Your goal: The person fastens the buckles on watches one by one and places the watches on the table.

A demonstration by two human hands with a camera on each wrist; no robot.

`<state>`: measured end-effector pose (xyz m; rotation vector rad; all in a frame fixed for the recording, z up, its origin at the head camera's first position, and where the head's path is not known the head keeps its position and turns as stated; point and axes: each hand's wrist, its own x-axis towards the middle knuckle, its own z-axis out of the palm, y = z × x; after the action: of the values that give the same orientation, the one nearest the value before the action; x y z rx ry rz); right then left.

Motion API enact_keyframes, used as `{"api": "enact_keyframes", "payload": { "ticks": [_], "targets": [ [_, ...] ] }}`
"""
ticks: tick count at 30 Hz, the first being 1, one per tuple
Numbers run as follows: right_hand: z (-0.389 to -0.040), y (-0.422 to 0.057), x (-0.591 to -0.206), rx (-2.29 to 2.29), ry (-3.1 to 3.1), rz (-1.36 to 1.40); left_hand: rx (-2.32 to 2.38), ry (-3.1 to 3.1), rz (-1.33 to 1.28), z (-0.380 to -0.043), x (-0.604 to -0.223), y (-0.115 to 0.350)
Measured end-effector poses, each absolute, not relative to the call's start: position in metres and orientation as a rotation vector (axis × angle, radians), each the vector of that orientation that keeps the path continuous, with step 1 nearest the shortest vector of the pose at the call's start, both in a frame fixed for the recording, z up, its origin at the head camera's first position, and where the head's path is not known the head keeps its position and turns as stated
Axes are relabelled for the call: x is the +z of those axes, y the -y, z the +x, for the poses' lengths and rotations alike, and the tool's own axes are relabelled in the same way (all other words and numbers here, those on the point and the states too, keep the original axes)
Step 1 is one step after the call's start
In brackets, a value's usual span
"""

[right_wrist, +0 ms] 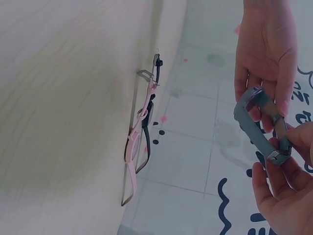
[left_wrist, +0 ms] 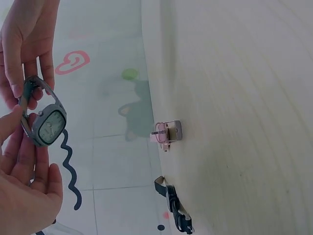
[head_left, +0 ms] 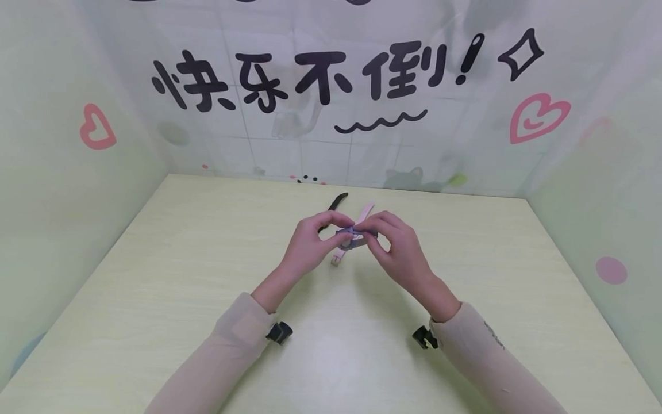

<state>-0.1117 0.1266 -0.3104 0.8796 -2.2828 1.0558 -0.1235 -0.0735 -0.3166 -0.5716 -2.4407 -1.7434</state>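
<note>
A blue-grey wristwatch (head_left: 347,244) is held up between both hands above the table, its strap bent round into a loop. Its pale dial (left_wrist: 52,128) shows in the left wrist view. My left hand (head_left: 306,244) pinches the watch from the left with thumb and fingers. From the other side, my right hand (head_left: 401,251) pinches the strap, close to the metal buckle (right_wrist: 276,156) in the right wrist view. Below the hands lies a pink wristwatch (head_left: 336,258), partly hidden by them in the head view. Behind the left fingers is a black wristwatch (head_left: 338,201).
The pale wooden table (head_left: 207,259) is bounded by a back wall (head_left: 320,155) with dark lettering and by side walls with printed hearts. A black clip-like mount (head_left: 280,333) sits at the left cuff, and another mount (head_left: 425,337) at the right cuff.
</note>
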Motion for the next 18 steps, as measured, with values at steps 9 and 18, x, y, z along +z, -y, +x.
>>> {"api": "enact_keyframes", "payload": {
  "ticks": [9,18],
  "targets": [
    [-0.1087,-0.1267,-0.3094,1.037,2.319,0.878,-1.752,2.431,-0.59,-0.1213,-0.3186,0.0696],
    [-0.1079,-0.1294,-0.3085,1.09,2.373,0.847,-1.76,2.434,-0.573,-0.1182,-0.3169,0.0665]
  ]
}}
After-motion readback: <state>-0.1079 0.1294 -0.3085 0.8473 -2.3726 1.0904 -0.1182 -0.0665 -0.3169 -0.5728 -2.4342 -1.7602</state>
